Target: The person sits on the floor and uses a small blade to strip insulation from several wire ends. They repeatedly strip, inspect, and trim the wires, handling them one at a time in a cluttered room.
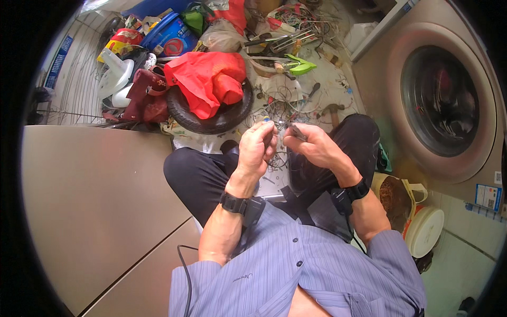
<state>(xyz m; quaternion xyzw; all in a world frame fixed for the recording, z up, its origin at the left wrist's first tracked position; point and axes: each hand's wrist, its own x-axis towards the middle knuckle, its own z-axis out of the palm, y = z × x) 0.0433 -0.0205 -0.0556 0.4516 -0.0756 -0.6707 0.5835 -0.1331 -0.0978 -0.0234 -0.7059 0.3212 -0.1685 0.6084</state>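
The washing machine (441,100) fills the right side of the room, and ahead of the person a tyre (211,126) lies under a red bag (203,79). Both forearms reach forward between spread knees, angled slightly inward, so the two hands meet almost level, just apart. The left hand (254,147) is upright, fingers curled, thumb and fingertips pinched together on a small blue-tipped piece (266,120) at their top. The right hand (315,146) is closed loosely around a dark piece (298,132), whose kind I can't tell from here; its long axis slants up and leftward, toward the other hand. From the right hand, the blue-tipped piece lies to the left and a little farther forward, across a narrow gap.
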